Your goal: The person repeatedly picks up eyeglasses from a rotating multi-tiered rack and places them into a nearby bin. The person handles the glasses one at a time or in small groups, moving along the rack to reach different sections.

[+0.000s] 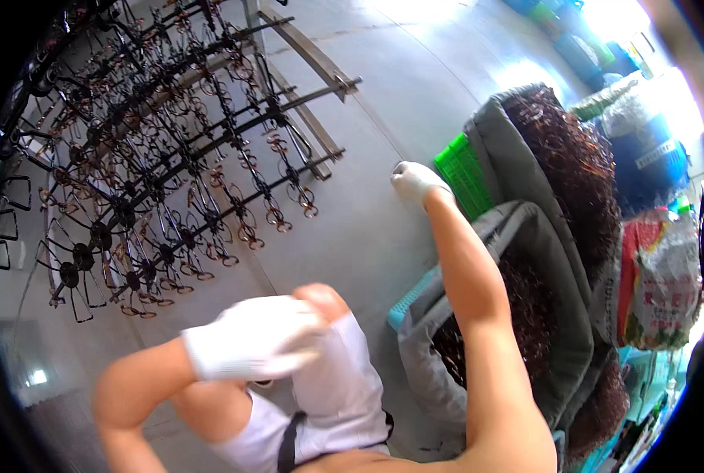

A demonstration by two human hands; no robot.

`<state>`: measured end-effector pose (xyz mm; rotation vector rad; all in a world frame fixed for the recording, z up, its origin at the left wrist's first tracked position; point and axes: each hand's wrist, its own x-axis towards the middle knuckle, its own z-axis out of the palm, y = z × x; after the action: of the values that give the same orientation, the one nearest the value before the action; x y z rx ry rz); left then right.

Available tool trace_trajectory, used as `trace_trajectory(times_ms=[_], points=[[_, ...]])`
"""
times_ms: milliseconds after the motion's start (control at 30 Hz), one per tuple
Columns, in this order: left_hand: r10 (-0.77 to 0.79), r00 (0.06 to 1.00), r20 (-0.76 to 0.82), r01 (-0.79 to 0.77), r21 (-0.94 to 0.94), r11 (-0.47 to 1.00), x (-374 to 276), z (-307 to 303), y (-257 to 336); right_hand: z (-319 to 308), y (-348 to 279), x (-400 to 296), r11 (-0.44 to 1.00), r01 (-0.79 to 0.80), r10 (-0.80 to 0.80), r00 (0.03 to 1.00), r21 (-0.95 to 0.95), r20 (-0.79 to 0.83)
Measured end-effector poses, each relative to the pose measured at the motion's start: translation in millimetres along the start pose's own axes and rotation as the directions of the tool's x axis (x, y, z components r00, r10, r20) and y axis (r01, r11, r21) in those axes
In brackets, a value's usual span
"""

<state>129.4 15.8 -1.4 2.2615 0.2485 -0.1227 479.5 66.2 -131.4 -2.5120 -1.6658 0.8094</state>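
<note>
My left hand (257, 340), in a white knit glove, is held over my knee and thigh. It is blurred, with the fingers curled, and I cannot make out anything in it. My right hand (420, 180), in a similar glove, is stretched forward over the floor beside a green plastic crate (464, 174). Its fingers are curled too, and whether they hold something is hidden. Under my right forearm stands a grey cloth-lined bin (432, 372), holding a heap of small dark brown pieces (526, 307).
To the left stands a metal rack (316, 53) with dark rods carrying many wire holders and brown ring-shaped pieces (251, 242). Another grey-lined container (500, 142) holds more dark pieces. A printed sack (662, 284) and a blue container (644, 154) stand at the right. Grey floor (352, 219) lies between.
</note>
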Motion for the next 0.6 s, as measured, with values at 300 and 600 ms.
trace_trajectory(times_ms=[300, 600], points=[[-0.981, -0.176, 0.083, 0.529, -0.832, -0.165, -404, 182, -67, 203, 69, 153, 0.851, -0.474, 0.517, 0.674, 0.227, -0.528], [-0.803, -0.369, -0.469, 0.14, -0.882, 0.45, -369, 193, -224, 156, 41, 156, 0.939, -0.231, 0.258, 0.963, -0.254, 0.077]])
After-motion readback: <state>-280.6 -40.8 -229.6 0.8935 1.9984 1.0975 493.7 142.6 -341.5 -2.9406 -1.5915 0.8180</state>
